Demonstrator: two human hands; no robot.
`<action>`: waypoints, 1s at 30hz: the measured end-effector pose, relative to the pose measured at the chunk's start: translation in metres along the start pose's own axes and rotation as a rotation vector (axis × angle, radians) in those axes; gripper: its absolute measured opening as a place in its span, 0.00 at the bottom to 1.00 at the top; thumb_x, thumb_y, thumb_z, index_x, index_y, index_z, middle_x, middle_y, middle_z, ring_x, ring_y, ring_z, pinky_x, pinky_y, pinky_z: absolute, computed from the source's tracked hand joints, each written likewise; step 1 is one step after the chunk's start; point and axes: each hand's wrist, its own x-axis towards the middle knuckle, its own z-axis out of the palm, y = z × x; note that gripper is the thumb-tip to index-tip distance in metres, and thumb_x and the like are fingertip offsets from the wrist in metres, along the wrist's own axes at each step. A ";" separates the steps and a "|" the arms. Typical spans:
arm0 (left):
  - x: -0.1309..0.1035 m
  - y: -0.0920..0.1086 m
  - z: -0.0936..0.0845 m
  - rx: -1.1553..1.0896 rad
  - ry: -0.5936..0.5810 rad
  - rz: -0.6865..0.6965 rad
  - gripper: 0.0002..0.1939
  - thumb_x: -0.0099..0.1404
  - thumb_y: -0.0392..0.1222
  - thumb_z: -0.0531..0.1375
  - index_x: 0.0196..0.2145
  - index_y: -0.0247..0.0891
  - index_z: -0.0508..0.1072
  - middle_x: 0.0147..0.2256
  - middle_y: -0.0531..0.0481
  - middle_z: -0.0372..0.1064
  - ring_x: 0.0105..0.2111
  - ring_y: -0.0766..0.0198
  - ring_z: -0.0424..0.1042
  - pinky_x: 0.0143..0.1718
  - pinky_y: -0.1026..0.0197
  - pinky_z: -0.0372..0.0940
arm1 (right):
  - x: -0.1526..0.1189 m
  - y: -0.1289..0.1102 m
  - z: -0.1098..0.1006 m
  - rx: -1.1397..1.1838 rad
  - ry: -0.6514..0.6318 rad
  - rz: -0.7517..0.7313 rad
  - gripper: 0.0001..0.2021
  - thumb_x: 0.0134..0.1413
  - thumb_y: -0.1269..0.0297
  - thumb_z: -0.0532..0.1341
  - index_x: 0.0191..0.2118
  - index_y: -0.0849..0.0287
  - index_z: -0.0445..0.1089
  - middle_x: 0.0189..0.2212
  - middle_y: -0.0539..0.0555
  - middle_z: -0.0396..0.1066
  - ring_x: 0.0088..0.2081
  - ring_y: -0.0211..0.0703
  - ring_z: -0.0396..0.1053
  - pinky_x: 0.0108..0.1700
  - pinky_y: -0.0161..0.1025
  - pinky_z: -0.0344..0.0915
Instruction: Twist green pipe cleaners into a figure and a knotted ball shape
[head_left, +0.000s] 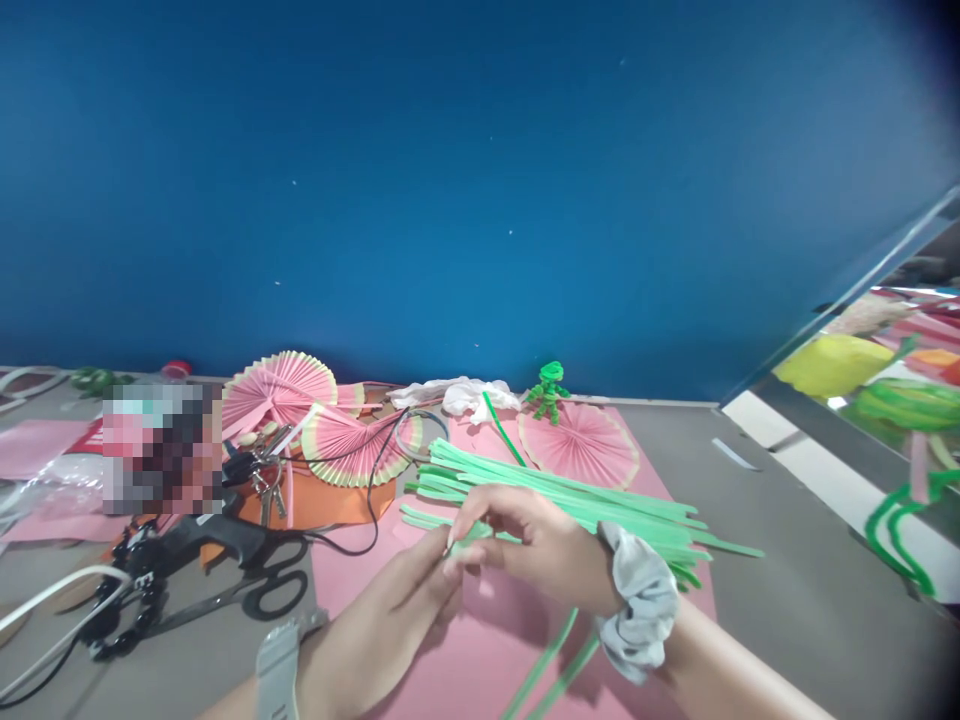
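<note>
Low in the middle of the head view, my left hand (390,615) and my right hand (525,540) meet at the fingertips. Both are closed on a light green pipe cleaner (472,538), pinched between them and mostly covered by the fingers. Just behind my right hand lies a bundle of light green pipe cleaners (570,490), with a few darker green ones in it. Two light green strands (551,665) show below my right wrist; whether they join the held piece, I cannot tell. Under my hands is a sheet of pink paper (480,670).
Pink pleated paper fans (577,445) and a small green pipe cleaner figure (550,392) are near the blue partition (480,200). On the left are scissors (274,590), a black glue gun (225,535), keys (268,490), cables and a black beaded bracelet (142,600).
</note>
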 end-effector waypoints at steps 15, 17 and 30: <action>0.005 -0.001 -0.023 -0.394 -0.429 -0.162 0.16 0.65 0.50 0.49 0.26 0.37 0.59 0.17 0.62 0.42 0.15 0.74 0.37 0.15 0.68 0.35 | -0.004 -0.006 -0.003 -0.123 -0.016 -0.093 0.08 0.52 0.59 0.61 0.29 0.59 0.69 0.24 0.50 0.66 0.26 0.36 0.62 0.31 0.34 0.60; 0.005 -0.001 -0.021 -0.352 -0.418 -0.138 0.15 0.65 0.50 0.49 0.26 0.37 0.59 0.17 0.61 0.42 0.15 0.74 0.38 0.15 0.68 0.36 | -0.004 -0.004 0.000 0.013 0.010 -0.049 0.09 0.50 0.59 0.62 0.26 0.60 0.67 0.23 0.49 0.66 0.25 0.35 0.62 0.29 0.34 0.60; 0.002 0.001 -0.017 -0.254 -0.338 -0.132 0.16 0.65 0.53 0.48 0.27 0.38 0.59 0.17 0.62 0.43 0.15 0.74 0.40 0.16 0.67 0.37 | -0.004 0.002 0.006 0.282 -0.025 0.029 0.11 0.56 0.58 0.57 0.28 0.59 0.60 0.20 0.46 0.60 0.21 0.32 0.59 0.25 0.33 0.59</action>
